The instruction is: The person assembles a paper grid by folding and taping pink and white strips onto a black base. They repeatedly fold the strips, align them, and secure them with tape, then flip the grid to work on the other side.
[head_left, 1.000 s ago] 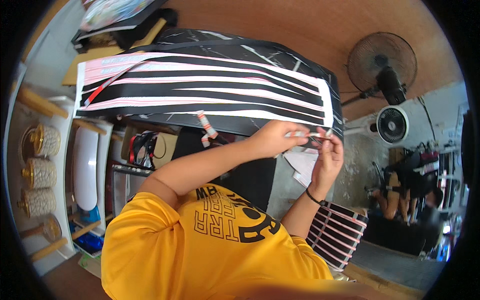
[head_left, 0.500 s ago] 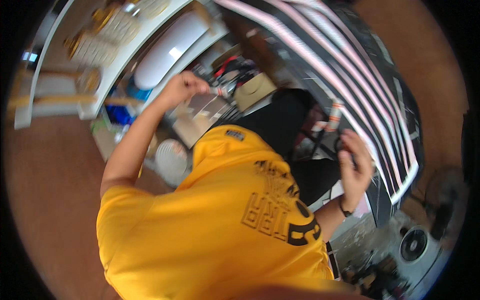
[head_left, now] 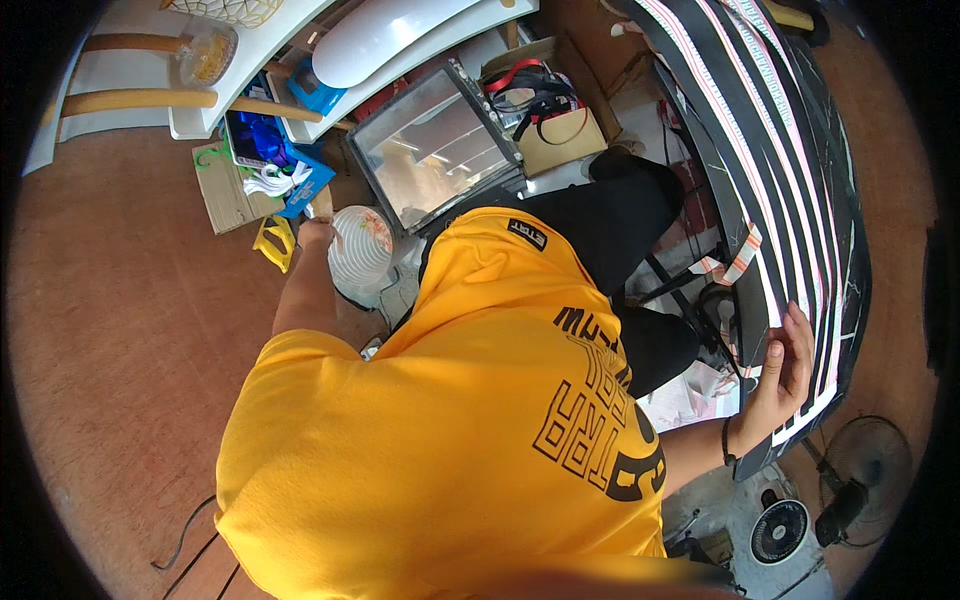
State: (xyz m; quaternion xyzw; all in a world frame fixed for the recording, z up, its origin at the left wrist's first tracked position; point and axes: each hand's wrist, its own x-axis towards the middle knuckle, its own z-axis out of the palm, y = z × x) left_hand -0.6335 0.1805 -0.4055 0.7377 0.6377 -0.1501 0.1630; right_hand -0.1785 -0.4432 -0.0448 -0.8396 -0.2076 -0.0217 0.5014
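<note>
My left hand (head_left: 318,232) is low at the left, next to a round white ribbed container (head_left: 350,262) that has orange-and-white bits showing at its top. Its fingers are small and partly hidden, so I cannot make out whether they hold anything. On the right, my right hand (head_left: 788,370) has its fingers stretched out over the edge of a black table. Long white-and-pink strips (head_left: 745,130) lie side by side across that table, under and beyond the fingers. A curled orange-and-white piece of tape (head_left: 742,255) hangs at the table's near edge.
A glass-fronted grey case (head_left: 435,150) stands ahead, beside a cardboard box (head_left: 570,115) holding cables. Left of it are a blue box (head_left: 308,182), a yellow-handled tool (head_left: 273,243) and a white shelf (head_left: 410,60). Two fans, one white (head_left: 779,530), stand at the lower right.
My left hand has moved from in front of the case down and left to the ribbed container. My right hand has shifted right, onto the strips. The whole view has turned and sharpened.
</note>
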